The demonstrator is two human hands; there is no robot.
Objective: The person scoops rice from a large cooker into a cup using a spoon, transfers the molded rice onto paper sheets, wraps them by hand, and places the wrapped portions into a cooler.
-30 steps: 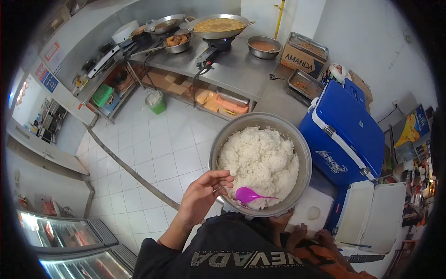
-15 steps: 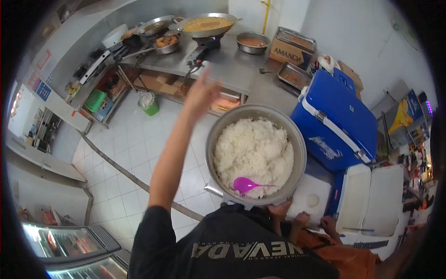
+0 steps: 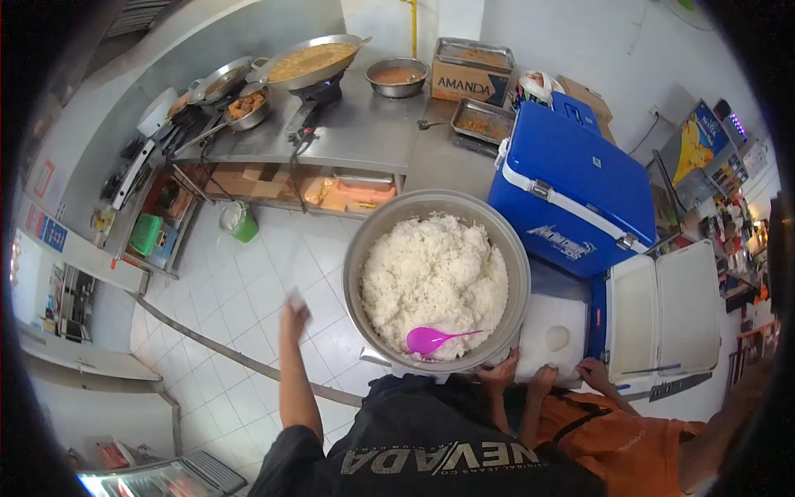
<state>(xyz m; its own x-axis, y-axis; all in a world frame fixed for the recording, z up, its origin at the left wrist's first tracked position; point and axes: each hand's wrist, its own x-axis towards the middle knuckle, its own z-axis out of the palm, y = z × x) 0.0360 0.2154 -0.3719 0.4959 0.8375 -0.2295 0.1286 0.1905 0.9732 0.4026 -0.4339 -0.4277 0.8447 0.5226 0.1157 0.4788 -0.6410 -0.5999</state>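
A large metal pot heaped with white rice stands right in front of me. A purple rice paddle lies on the rice near the front rim. My left hand is in the air over the tiled floor, left of the pot and apart from it; motion smears its fingers. At the pot's front right rim, my right hand grips the edge, with part of its fingers hidden. Just right of it, a co-worker in orange has one hand and another hand at a white sheet bearing a rice mound.
A blue cooler box stands right of the pot, near an open white container. Behind are a steel counter, a wide wok, a metal bowl and trays. A green bucket sits on the floor.
My left hand has dropped from a raised, pointing pose over the counter to low beside the pot. My right hand stays at the rim. The view has shifted slightly.
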